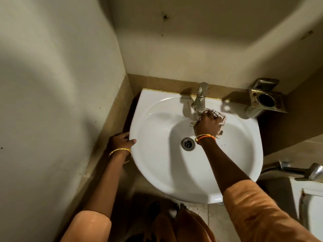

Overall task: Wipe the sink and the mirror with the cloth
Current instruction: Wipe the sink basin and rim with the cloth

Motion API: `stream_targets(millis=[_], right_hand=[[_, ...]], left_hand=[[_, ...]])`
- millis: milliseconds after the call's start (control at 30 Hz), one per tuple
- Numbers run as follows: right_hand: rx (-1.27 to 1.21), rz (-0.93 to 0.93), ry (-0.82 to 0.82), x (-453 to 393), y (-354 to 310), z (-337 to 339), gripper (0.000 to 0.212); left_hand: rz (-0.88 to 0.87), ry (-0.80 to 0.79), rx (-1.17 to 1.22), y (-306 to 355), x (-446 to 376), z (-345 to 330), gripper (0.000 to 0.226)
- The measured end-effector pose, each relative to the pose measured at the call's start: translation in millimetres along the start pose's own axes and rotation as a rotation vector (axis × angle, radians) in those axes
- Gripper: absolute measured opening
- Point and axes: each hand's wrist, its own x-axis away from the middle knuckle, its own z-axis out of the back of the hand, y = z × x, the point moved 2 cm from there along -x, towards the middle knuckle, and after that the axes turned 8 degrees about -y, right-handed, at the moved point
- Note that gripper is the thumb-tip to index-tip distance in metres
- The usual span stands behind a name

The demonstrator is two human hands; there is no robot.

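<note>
A white round sink (160,168) is fixed to the back wall, with a metal drain (187,144) in the middle of the bowl. My right hand (207,125) presses a pale checked cloth (220,117) against the back of the bowl, just below the steel tap (200,100). Most of the cloth is hidden under the hand. My left hand (120,141) grips the sink's left rim, thumb on top and fingers behind the edge. No mirror is in view.
A steel toothbrush holder (266,101) hangs on the wall to the right of the tap. A second tap or handle (300,170) juts out at the lower right above a white fixture (312,206). The left wall stands close to the sink. The floor below is wet.
</note>
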Motion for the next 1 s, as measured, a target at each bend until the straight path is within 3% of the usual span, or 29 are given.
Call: stream_targets(millis=[133, 333, 500, 633, 800, 900, 1000], right_hand=[[-0.090, -0.082, 0.068, 20.6, -29.1, -23.1, 0.048], [-0.092, 0.263, 0.005, 10.4, -108.5, -50.5, 0.047], [-0.149, 0.105, 0.096, -44.7, -98.8, -33.0, 0.044], [-0.218, 0.054, 0.040, -47.1, -108.0, -40.3, 0.042], [-0.288, 0.373, -0.129, -1.0, -160.5, -61.0, 0.040], [-0.284, 0.402, -0.093, -13.5, -149.8, -50.3, 0.044], [-0.277, 0.224, -0.020, -48.3, -116.2, -33.8, 0.042]], left_hand=[[0.000, -0.001, -0.070, 3.9, -6.1, 3.4, 0.050], [0.010, -0.024, -0.113, 5.5, -9.0, 8.2, 0.052], [-0.020, -0.019, -0.220, 9.3, -10.3, 9.7, 0.047], [-0.025, -0.049, -0.277, 9.2, -14.1, 10.3, 0.041], [-0.004, -0.048, -0.551, 19.7, -18.1, 10.9, 0.040], [-0.026, -0.090, -0.362, 13.3, -23.0, 14.0, 0.041], [0.008, -0.119, -0.098, 3.4, -23.8, 17.3, 0.053]])
